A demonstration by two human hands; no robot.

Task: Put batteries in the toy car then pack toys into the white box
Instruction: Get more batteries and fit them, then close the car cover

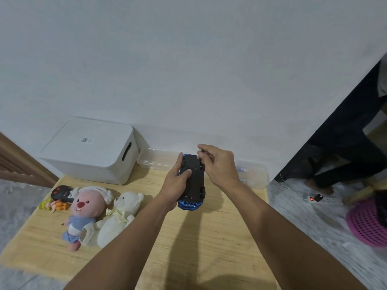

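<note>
My left hand (174,185) grips a blue toy car (195,183) turned upside down above the wooden table (188,243), its thumb pressed on the black underside. My right hand (219,166) hovers over the car's far end and pinches a small dark thin object (201,156) against it; what that object is I cannot tell. The white box (90,151) stands at the back left with its lid on. A pink plush (87,206), a white bear (119,216), a black remote (60,192) and a small orange-yellow toy (55,205) lie on the table's left side.
A clear plastic container (254,174) sits at the table's back right by the wall. To the right, on the floor, are a person's legs (345,147), a power strip (315,198) with a white cable, and a pink basket (368,225).
</note>
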